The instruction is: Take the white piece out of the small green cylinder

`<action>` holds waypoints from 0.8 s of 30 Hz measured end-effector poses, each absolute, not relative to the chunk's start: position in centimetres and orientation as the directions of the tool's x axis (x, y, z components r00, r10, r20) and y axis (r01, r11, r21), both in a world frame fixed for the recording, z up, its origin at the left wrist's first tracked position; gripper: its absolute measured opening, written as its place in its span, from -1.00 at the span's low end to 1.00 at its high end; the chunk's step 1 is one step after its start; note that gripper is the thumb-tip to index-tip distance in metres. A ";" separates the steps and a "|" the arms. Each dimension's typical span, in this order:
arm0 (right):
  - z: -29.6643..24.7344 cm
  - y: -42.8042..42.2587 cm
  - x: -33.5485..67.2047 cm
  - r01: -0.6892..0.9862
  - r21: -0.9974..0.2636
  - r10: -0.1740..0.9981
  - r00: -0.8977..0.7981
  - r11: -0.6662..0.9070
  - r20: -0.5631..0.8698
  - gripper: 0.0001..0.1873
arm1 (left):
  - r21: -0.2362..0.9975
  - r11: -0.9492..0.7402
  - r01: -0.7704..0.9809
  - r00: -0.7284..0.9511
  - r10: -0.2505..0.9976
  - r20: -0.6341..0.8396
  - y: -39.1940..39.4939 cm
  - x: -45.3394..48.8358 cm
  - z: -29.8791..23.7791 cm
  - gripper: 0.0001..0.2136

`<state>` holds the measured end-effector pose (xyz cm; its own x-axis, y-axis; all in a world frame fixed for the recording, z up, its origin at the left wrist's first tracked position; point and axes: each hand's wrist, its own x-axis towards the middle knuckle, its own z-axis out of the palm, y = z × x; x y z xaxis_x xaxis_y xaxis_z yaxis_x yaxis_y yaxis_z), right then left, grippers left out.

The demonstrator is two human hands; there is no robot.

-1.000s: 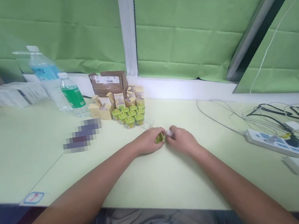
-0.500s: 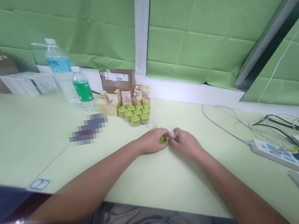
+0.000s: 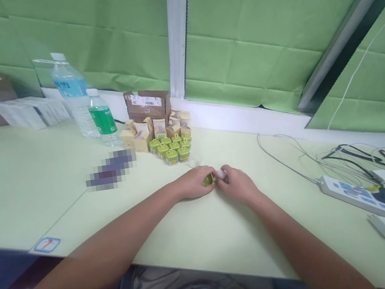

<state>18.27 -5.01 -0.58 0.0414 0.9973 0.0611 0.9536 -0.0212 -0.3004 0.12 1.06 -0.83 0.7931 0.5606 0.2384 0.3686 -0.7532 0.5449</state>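
The left forearm (image 3: pixel 118 228) and right forearm (image 3: pixel 292 231) reached forward across the pale green tabletop (image 3: pixel 39 186), angling inward. The left hand (image 3: pixel 194 183) and right hand (image 3: pixel 238 186) nearly met in narrow grips, the left on a small green piece (image 3: pixel 208 180), the right on a white piece (image 3: pixel 220 174) touching it.

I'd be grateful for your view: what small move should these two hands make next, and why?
I'd suggest easing the white piece in the right hand gently against the small green piece, with the left hand held steady. The two pieces appear to meet at the fingertips, and both hands rest on the table, so a slight press seems the steadiest choice.
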 end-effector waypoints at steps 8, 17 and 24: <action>-0.5 -5.1 18.3 0.949 -0.315 0.997 0.038 -0.017 0.062 -0.83 | 0.547 -0.749 0.374 0.792 0.565 0.233 1.1 0.2 -0.7 -0.78; -0.4 -5.2 18.3 0.954 -0.300 0.997 0.041 -0.019 0.066 -0.80 | 0.547 -0.757 0.357 0.794 0.554 0.249 1.1 0.1 -1.0 -0.78; -0.2 -5.3 18.3 0.948 -0.317 0.998 0.021 0.000 0.062 -0.79 | 0.543 -0.751 0.375 0.791 0.565 0.235 1.0 0.1 -0.8 -0.79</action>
<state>18.30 -5.28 -0.25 0.0210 0.9979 0.0618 0.9483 -0.0003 -0.3174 0.13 0.96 -0.79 0.7910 0.5649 0.2351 0.3750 -0.7512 0.5433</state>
